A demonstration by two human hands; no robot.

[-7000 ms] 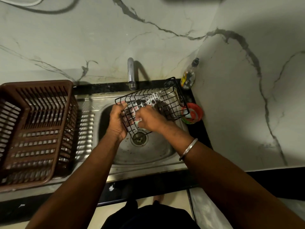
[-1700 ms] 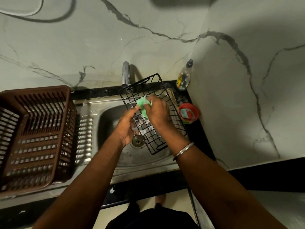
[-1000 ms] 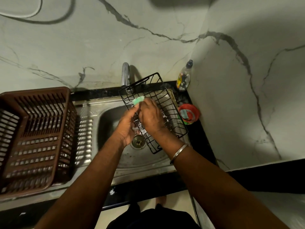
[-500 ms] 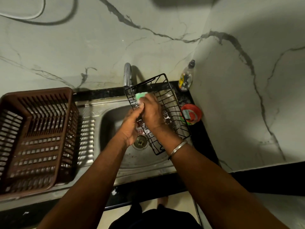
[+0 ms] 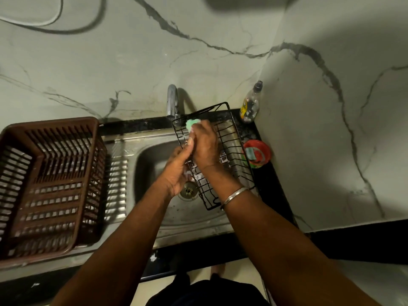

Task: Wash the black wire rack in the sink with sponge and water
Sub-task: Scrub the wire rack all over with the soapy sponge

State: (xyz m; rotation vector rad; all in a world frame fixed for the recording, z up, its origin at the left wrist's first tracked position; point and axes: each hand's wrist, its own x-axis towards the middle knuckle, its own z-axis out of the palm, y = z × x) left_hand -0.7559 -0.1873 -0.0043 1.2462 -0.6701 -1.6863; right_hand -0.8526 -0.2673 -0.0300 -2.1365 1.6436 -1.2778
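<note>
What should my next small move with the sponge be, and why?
Probably draw the sponge rightward along the far rim of the rack. The right hand grips it at the far left corner, just below the faucet, while the left hand holds the left edge over the sink. Suds seem to show only near the left hand; the right-side wires look bare.

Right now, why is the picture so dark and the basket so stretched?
Head view: dim light, a shadow darkening the wall; the wide lens stretches the brown basket near the edge; the right hand with the green sponge looks slightly blurred.
</note>
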